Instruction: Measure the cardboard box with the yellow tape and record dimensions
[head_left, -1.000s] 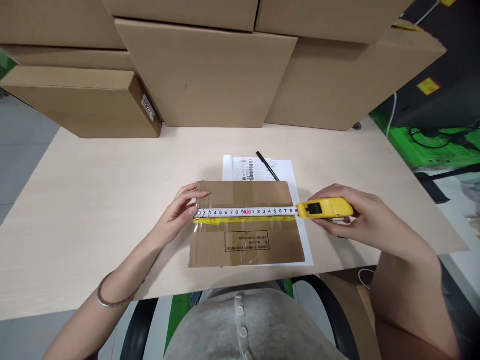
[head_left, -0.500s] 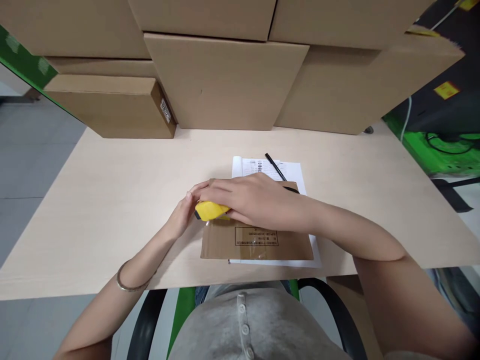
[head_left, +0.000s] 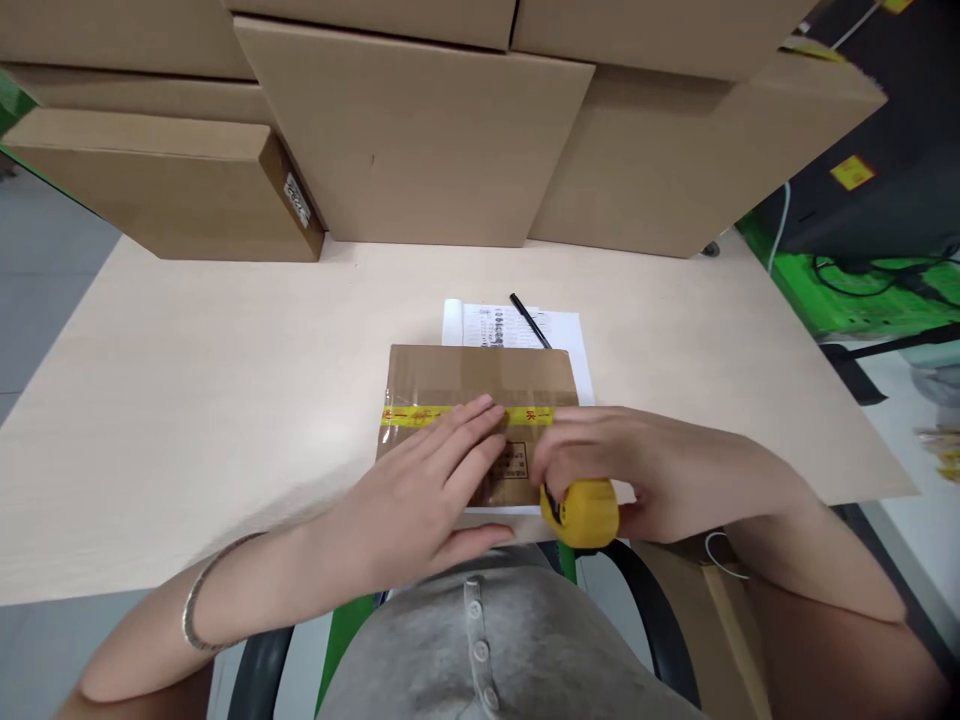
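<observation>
A flat brown cardboard parcel (head_left: 465,375) with a yellow tape strip across it lies on the table near its front edge. My left hand (head_left: 427,485) rests flat on the parcel's near half, fingers stretched out. My right hand (head_left: 660,475) is closed round a yellow tape measure (head_left: 581,512) at the parcel's near right corner, its tape retracted. A white printed sheet (head_left: 502,322) lies under the parcel, and a black pen (head_left: 529,320) lies on the sheet behind it.
Several large cardboard boxes (head_left: 420,140) are stacked along the back of the light wooden table (head_left: 187,380). A smaller box (head_left: 165,190) sits at the back left. Green equipment and cables (head_left: 862,285) stand off the table to the right.
The tape was stretched across the parcel a second ago. It has since retracted, and my right hand carried the tape measure to the near right corner. My left hand moved from the left edge onto the parcel.
</observation>
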